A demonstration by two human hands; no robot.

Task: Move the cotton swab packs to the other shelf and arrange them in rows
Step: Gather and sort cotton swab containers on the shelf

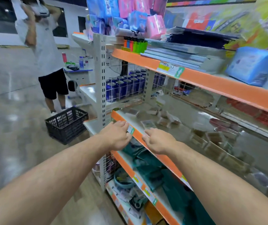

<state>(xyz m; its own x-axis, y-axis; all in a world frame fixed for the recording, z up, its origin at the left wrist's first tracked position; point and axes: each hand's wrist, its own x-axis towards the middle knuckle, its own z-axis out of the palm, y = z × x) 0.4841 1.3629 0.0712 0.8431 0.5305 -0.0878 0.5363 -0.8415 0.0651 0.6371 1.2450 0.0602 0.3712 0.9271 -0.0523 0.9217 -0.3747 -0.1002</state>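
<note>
Both my left hand (pixel 115 137) and right hand (pixel 158 141) hovered mid-frame at the shelf (pixel 139 135) edge, fingers loose and empty. I'd pinch the nearest blurred pack (pixel 147 123) squarely.

Two hands (pixel 116 135) (pixel 158 141), one black crate (pixel 66 125), one bystander (pixel 46 51)

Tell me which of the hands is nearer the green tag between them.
Left. The left hand is right beside the tag; the right hand sits farther right along the shelf edge.
</note>
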